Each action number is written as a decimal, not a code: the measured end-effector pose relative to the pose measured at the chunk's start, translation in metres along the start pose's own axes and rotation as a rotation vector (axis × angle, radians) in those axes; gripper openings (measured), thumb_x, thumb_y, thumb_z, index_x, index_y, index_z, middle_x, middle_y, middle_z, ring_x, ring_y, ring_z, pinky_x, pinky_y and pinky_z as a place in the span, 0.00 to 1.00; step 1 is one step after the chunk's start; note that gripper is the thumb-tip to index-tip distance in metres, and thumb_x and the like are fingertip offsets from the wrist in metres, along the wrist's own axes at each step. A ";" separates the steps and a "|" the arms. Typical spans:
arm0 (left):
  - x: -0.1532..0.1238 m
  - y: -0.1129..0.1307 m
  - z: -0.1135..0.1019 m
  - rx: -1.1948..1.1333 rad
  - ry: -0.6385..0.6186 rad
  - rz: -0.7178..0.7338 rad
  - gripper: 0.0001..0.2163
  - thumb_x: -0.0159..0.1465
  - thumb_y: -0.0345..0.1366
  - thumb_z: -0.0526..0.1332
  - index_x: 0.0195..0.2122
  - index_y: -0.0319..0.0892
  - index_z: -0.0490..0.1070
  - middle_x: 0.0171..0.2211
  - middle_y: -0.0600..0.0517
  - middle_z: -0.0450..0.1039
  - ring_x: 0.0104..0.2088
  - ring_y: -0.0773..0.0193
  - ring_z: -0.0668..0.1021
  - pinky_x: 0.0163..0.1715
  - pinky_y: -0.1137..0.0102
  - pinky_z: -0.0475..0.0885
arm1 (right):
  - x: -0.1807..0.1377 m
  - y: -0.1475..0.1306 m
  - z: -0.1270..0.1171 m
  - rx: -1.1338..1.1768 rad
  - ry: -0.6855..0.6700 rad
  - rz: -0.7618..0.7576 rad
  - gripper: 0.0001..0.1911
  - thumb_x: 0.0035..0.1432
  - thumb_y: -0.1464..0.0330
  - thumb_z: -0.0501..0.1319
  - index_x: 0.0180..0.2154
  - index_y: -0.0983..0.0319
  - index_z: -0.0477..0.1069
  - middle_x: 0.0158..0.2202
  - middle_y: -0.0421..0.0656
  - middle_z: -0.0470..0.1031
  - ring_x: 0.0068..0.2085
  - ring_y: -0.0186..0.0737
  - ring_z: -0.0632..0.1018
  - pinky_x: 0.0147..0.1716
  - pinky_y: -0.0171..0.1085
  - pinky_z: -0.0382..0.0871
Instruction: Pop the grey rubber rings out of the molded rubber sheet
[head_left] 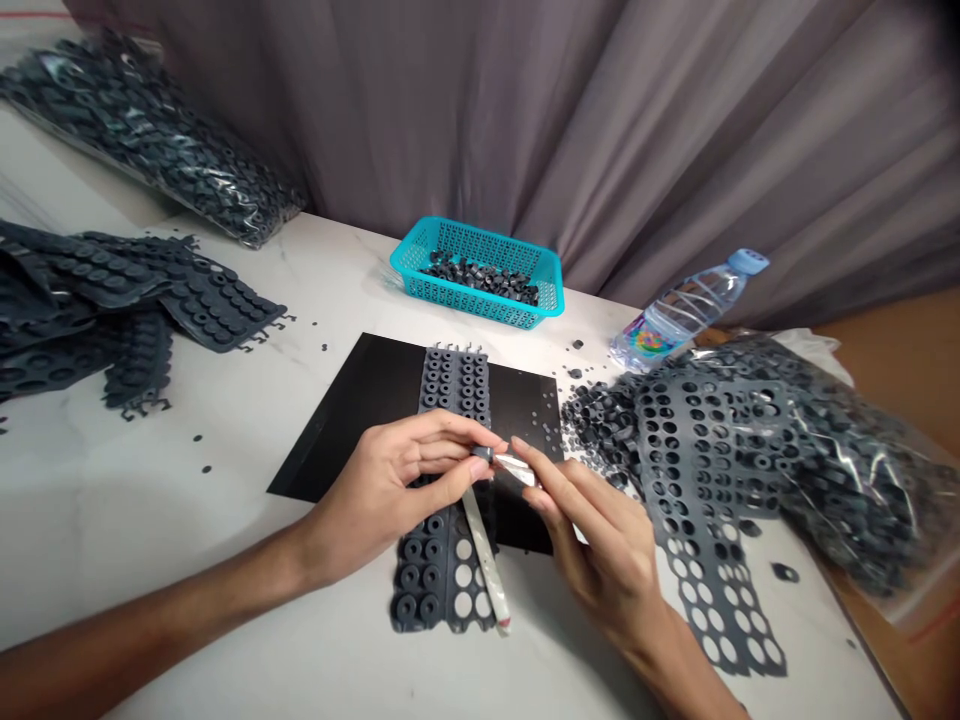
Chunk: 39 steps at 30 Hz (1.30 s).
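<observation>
A grey rubber strip studded with small round parts lies lengthwise on a black mat; several of its near holes are empty. My left hand rests on the strip, fingers pinched on a small dark rubber ring. My right hand meets it from the right, fingers pinched on a thin white tool at the ring. A white stick lies along the strip under my hands.
A teal basket of loose rings stands behind the mat. Punched-out strips, a heap of rings and a filled plastic bag lie to the right beside a water bottle. More strips and another bag lie left.
</observation>
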<state>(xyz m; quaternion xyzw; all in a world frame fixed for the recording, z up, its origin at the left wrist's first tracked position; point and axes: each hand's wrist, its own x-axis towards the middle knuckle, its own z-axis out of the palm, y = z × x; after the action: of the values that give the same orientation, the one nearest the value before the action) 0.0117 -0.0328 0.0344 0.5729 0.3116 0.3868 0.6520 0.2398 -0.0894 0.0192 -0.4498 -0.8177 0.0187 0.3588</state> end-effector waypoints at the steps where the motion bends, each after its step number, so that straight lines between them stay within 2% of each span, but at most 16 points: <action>1: 0.000 0.000 0.000 -0.004 -0.001 0.001 0.07 0.70 0.35 0.67 0.49 0.43 0.78 0.48 0.51 0.84 0.48 0.64 0.85 0.54 0.75 0.79 | 0.000 0.000 0.000 -0.002 0.001 -0.002 0.24 0.73 0.76 0.57 0.68 0.65 0.64 0.32 0.41 0.68 0.30 0.35 0.67 0.29 0.36 0.60; 12: -0.001 -0.001 0.001 -0.022 -0.023 0.014 0.08 0.71 0.33 0.66 0.50 0.44 0.77 0.49 0.52 0.83 0.48 0.66 0.85 0.55 0.76 0.78 | 0.001 -0.001 -0.001 -0.038 0.006 -0.027 0.28 0.73 0.76 0.57 0.71 0.63 0.60 0.36 0.45 0.73 0.33 0.38 0.71 0.33 0.36 0.64; 20: -0.001 0.001 0.001 0.004 -0.041 0.005 0.08 0.71 0.35 0.66 0.51 0.44 0.77 0.51 0.51 0.83 0.49 0.65 0.84 0.55 0.76 0.77 | 0.000 0.001 0.001 -0.020 0.001 -0.025 0.28 0.72 0.76 0.58 0.71 0.65 0.60 0.37 0.45 0.74 0.34 0.38 0.72 0.34 0.37 0.66; 25: -0.001 0.000 0.001 -0.006 -0.047 0.006 0.08 0.72 0.34 0.66 0.51 0.43 0.76 0.51 0.50 0.83 0.52 0.63 0.84 0.57 0.73 0.78 | -0.001 -0.001 -0.001 -0.042 0.084 -0.021 0.29 0.71 0.78 0.58 0.70 0.65 0.62 0.37 0.45 0.74 0.33 0.38 0.73 0.34 0.36 0.67; 28: 0.000 0.000 0.001 -0.022 -0.037 0.018 0.07 0.71 0.34 0.66 0.49 0.43 0.76 0.52 0.49 0.82 0.54 0.61 0.83 0.57 0.71 0.78 | 0.000 0.002 -0.003 -0.093 0.195 0.086 0.28 0.71 0.77 0.58 0.70 0.62 0.63 0.39 0.45 0.75 0.34 0.37 0.75 0.34 0.36 0.69; 31: 0.000 -0.002 0.002 -0.025 -0.033 0.028 0.07 0.71 0.34 0.66 0.49 0.43 0.75 0.52 0.49 0.82 0.54 0.60 0.83 0.57 0.70 0.79 | 0.002 0.009 -0.003 -0.124 0.239 0.257 0.22 0.74 0.73 0.55 0.66 0.62 0.69 0.37 0.44 0.76 0.32 0.37 0.76 0.34 0.36 0.70; 33: 0.000 -0.003 0.002 -0.019 -0.037 0.026 0.07 0.71 0.34 0.66 0.49 0.43 0.75 0.52 0.48 0.82 0.55 0.59 0.83 0.57 0.69 0.79 | 0.003 0.016 -0.001 -0.159 0.212 0.386 0.18 0.75 0.68 0.54 0.62 0.62 0.72 0.36 0.45 0.78 0.32 0.39 0.78 0.33 0.36 0.71; 36: 0.000 -0.004 0.001 0.010 -0.036 0.024 0.08 0.70 0.35 0.67 0.49 0.43 0.75 0.52 0.48 0.82 0.55 0.58 0.83 0.57 0.68 0.79 | 0.001 0.025 0.003 -0.239 0.108 0.584 0.20 0.75 0.61 0.55 0.62 0.62 0.68 0.39 0.46 0.82 0.33 0.44 0.83 0.31 0.37 0.71; 39: 0.001 -0.004 0.000 0.031 -0.033 0.004 0.10 0.68 0.36 0.70 0.49 0.43 0.75 0.52 0.48 0.82 0.54 0.58 0.83 0.58 0.68 0.78 | -0.002 0.030 0.009 -0.293 0.004 0.656 0.19 0.75 0.58 0.54 0.59 0.62 0.65 0.40 0.47 0.83 0.33 0.48 0.84 0.28 0.38 0.69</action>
<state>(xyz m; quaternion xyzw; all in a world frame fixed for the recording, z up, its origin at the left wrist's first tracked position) 0.0128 -0.0318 0.0307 0.5899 0.3057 0.3735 0.6474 0.2564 -0.0708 0.0007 -0.7350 -0.6231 0.0148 0.2670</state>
